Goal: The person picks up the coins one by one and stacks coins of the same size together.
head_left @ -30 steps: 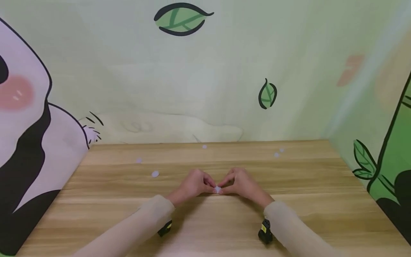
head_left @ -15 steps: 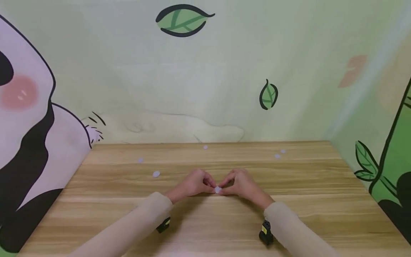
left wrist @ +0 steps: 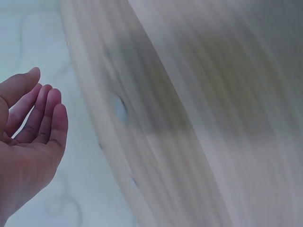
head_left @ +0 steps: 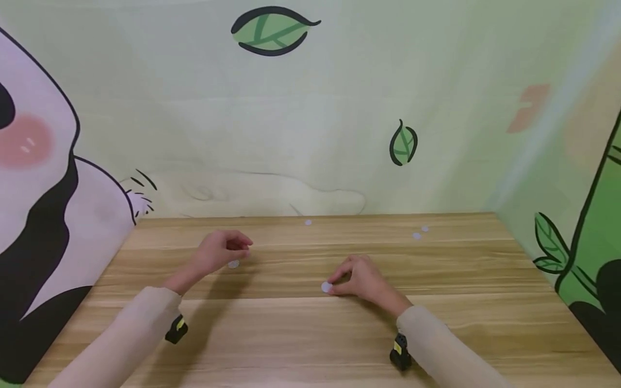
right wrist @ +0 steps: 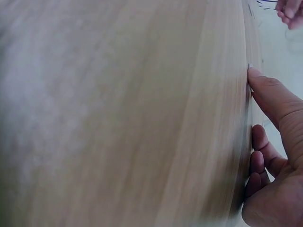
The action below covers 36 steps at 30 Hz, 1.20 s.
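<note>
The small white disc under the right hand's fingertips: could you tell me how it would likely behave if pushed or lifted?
The white disc lies flat, so it probably slides rather than rolls. It looks thin and light, likely hard to pinch off the table.

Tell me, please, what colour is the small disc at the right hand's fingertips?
The disc is white, clearest in the head view.

Three pale discs (head_left: 420,233), perhaps stickers, lie near the wooden table's (head_left: 485,302) far edge.
</note>
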Tool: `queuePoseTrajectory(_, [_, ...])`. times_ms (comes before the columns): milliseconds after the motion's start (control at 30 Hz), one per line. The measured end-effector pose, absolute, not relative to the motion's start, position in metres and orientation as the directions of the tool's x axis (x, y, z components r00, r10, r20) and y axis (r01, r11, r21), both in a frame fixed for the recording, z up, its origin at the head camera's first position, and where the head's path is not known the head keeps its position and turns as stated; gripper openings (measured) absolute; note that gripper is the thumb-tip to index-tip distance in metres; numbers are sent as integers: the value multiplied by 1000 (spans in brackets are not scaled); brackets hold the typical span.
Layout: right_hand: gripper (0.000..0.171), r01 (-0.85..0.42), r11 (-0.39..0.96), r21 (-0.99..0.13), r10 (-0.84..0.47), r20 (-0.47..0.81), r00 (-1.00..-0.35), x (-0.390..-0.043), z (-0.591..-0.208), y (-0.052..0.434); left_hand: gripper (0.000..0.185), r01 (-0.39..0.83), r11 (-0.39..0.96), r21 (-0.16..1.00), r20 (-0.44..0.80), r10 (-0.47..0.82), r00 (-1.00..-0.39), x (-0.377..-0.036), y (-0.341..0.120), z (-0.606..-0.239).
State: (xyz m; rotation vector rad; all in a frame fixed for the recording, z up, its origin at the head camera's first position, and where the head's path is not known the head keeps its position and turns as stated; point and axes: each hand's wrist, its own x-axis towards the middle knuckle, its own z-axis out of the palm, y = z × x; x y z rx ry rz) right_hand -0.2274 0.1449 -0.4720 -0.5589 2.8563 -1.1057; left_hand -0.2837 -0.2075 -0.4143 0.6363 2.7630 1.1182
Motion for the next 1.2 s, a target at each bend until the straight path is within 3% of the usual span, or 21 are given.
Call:
queuePoseTrajectory(367, [16, -325, 688, -649, -330, 120, -936, -229, -482, 129, 23, 261, 727, 635, -8, 344, -939, -279, -271, -447])
queuePoseTrajectory(733, [15, -315, 688, -654, -300, 139, -944, -232, -480, 132, 33, 275, 708, 651, -18, 376, -926, -288, -269, -453])
queuePoseTrajectory(1200, [16, -291, 708, -643, -264, 141, -954, -235, -478, 141, 28, 311, 721, 619, 6, 392, -920, -302, -257, -459])
